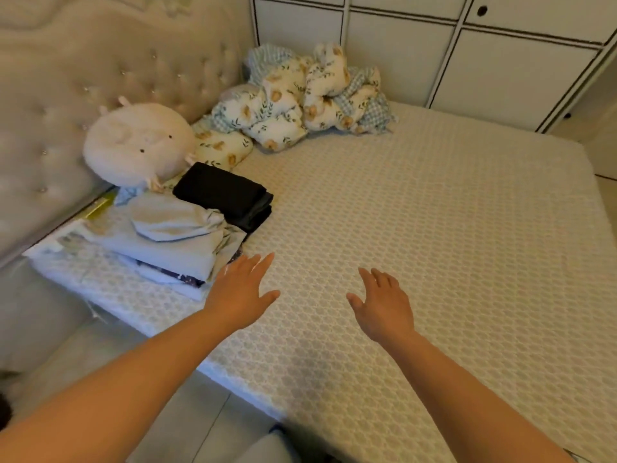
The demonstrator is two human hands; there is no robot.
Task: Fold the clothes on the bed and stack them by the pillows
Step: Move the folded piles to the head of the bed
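Nearest the camera, two bare forearms reach up from the bottom of the frame over the edge of the bed (pixel 434 228), whose mattress carries a pale honeycomb-patterned cover. The left hand (pixel 242 289) sits at lower centre with its fingers straight and spread wide, holding nothing, its fingertips just beside the near corner of the clothes. The right hand (pixel 384 302) is a little to its right, likewise wide with relaxed fingers and holding nothing; whether either palm touches the cover cannot be told. Just beyond the left hand, at centre left, lies a stack of folded light-blue clothes (pixel 167 228), with a dark patterned layer showing at its lower edge. Touching the far right side of that stack is a folded black garment (pixel 223 195). Behind both, in the upper left of the frame, a round white plush pillow (pixel 137 145) leans against the tufted cream headboard (pixel 83 71). To its right, a floral pillow (pixel 222 148) lies against a bunched floral and blue-checked duvet (pixel 310 95) heaped in the far corner. Along the top of the frame stand white cabinets with dark trim (pixel 467 55).
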